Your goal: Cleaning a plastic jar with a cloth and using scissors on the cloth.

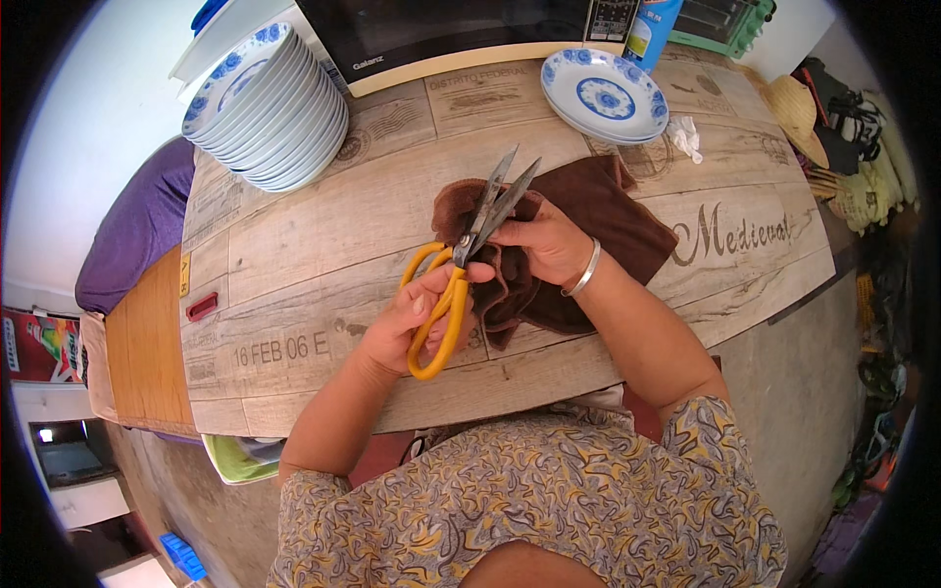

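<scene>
My left hand (415,312) grips the yellow handles of a pair of scissors (491,209), whose metal blades point up and away from me and stand slightly apart. A brown cloth (599,228) with a stitched edge is bunched in my right hand (548,239), close against the blades. Part of the cloth lies behind the blades, and the rest spreads over the wood-patterned table (294,279). My right thumb is at the lower part of one blade; whether it touches the metal I cannot tell.
A tall, leaning stack of blue-flowered plates (272,110) stands at the back left. Beyond the cloth are more plates (605,95), a crumpled white tissue (685,138), a microwave oven (463,37) and a blue bottle (650,33). A small red object (203,306) lies near the left edge.
</scene>
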`<control>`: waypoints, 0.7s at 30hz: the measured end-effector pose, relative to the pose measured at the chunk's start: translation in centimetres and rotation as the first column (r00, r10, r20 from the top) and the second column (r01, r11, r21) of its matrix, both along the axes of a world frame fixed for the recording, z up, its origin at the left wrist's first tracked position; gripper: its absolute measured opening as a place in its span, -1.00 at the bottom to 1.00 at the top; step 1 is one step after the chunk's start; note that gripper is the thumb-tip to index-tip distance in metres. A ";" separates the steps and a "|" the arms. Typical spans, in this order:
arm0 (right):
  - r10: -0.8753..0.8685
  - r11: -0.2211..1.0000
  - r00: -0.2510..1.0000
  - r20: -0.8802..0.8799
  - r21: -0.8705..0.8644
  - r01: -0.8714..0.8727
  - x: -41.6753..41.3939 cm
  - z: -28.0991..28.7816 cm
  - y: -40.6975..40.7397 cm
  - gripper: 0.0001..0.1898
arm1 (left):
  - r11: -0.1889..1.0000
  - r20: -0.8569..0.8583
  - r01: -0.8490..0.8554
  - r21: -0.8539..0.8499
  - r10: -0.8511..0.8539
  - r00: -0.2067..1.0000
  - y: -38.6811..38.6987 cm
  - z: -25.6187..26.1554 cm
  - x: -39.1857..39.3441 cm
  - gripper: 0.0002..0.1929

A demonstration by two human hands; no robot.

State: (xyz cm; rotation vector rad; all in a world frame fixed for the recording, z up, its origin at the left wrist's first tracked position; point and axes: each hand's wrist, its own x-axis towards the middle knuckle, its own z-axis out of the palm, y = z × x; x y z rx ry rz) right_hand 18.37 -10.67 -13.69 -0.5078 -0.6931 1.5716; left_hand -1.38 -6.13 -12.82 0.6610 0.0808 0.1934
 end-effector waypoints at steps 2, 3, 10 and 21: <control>-0.036 0.999 0.999 0.031 -0.013 0.037 -0.2 0.2 0.0 -0.65 | 0.999 0.002 -0.035 -0.005 0.035 0.999 -0.2 0.2 0.0 -0.27; -0.036 0.999 0.999 0.031 -0.013 0.037 -0.2 0.1 0.1 -0.65 | 0.999 0.002 -0.035 -0.004 0.035 0.999 -0.1 0.2 0.0 -0.27; -0.061 0.997 0.995 0.082 -0.051 0.066 -0.3 0.3 0.3 -0.70 | 0.990 0.022 -0.046 0.137 0.044 0.999 0.5 0.1 -0.1 -0.23; -0.072 0.997 0.988 0.138 -0.012 0.075 -0.3 0.6 0.2 -0.68 | 0.980 -0.025 -0.080 0.179 0.086 0.996 0.6 0.2 -0.3 -0.19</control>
